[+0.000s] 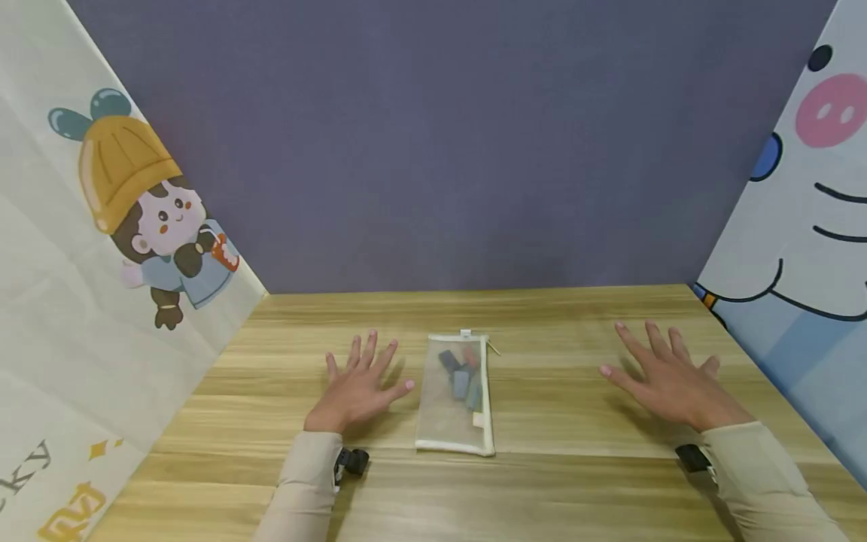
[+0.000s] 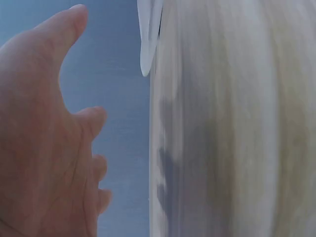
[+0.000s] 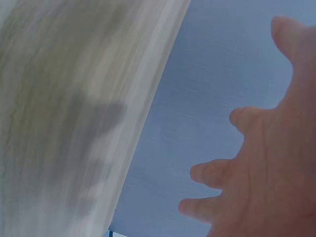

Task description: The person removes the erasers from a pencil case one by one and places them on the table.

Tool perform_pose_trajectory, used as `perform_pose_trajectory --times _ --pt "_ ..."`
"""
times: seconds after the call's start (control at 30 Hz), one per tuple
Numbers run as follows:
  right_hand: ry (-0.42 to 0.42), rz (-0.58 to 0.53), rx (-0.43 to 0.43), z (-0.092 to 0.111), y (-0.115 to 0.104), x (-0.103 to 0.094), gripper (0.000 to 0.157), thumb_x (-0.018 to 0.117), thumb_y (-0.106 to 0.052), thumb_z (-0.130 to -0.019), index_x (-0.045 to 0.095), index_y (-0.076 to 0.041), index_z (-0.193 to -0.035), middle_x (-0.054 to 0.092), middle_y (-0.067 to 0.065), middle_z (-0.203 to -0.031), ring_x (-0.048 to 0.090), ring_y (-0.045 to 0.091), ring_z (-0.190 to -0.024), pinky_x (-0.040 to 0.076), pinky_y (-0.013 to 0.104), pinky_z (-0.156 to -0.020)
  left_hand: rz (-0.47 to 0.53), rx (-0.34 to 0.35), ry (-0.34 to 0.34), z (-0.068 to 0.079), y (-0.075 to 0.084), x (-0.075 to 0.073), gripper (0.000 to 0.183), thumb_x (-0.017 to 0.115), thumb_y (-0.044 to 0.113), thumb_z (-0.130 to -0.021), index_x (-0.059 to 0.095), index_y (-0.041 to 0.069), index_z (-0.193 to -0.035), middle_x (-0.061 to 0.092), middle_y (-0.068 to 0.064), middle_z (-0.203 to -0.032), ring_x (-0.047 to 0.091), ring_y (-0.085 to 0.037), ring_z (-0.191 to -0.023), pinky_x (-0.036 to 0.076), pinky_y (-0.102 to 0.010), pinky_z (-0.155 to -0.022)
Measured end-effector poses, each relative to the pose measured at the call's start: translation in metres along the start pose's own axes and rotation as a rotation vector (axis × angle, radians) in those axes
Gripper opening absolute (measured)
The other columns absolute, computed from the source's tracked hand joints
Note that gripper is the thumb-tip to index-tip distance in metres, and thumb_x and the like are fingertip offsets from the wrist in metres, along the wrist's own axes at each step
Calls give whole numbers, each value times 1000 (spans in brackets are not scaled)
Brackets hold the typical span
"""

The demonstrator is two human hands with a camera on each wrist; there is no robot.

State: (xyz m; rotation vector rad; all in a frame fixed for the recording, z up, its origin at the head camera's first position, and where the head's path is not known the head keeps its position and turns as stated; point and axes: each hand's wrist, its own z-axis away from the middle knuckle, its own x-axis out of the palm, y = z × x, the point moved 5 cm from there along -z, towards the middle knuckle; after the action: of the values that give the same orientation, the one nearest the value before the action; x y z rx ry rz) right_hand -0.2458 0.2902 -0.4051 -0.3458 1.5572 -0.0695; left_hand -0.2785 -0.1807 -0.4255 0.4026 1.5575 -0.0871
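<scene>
One see-through pouch [image 1: 436, 414] lies flat on the table [image 1: 569, 482], with several small blocks [image 1: 460, 385] gathered towards its far right part and a pull cord [image 1: 494, 347] at its far right corner. It looks light and floppy, likely to sag or slide if pushed, and the blocks would probably shift as it tilts; the pale edging [image 1: 452, 447] seems the firmest place to pinch, ideally on two opposite sides. Just left of the pouch, the left hand [image 1: 357, 393] has its fingers spread, thumb nearest, holding nothing. Well apart on the pouch's right, the right hand [image 1: 670, 384] is likewise spread wide and bare. Both appear raised above the wood, touching nothing.
</scene>
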Motion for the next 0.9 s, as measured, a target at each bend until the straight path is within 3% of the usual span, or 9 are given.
perform_pose_trajectory --times 0.4,0.63,0.9 --pt "14 4 -9 3 -4 1 85 39 -69 -97 1 -29 -161 2 37 -159 3 69 -136 -3 92 -80 5 51 -10 0 9 1 86 34 79 -91 26 27 -159 -2 -5 -165 -2 -36 -151 -10 -73 -107" --pt "21 11 -20 1 -4 2 85 40 -69 -97 2 -29 -162 1 36 -159 3 69 -136 -4 92 -80 -17 81 29 -2 15 3 84 36 78 -92 31 26 -158 6 -5 -166 5 -36 -152 -6 -73 -108" --pt "17 -2 -42 3 -9 3 84 41 -68 -98 3 -29 -162 3 37 -159 4 69 -137 -2 92 -81 -20 89 2 -1 21 6 80 42 72 -93 31 26 -158 4 -3 -166 2 -35 -152 -5 -75 -107"
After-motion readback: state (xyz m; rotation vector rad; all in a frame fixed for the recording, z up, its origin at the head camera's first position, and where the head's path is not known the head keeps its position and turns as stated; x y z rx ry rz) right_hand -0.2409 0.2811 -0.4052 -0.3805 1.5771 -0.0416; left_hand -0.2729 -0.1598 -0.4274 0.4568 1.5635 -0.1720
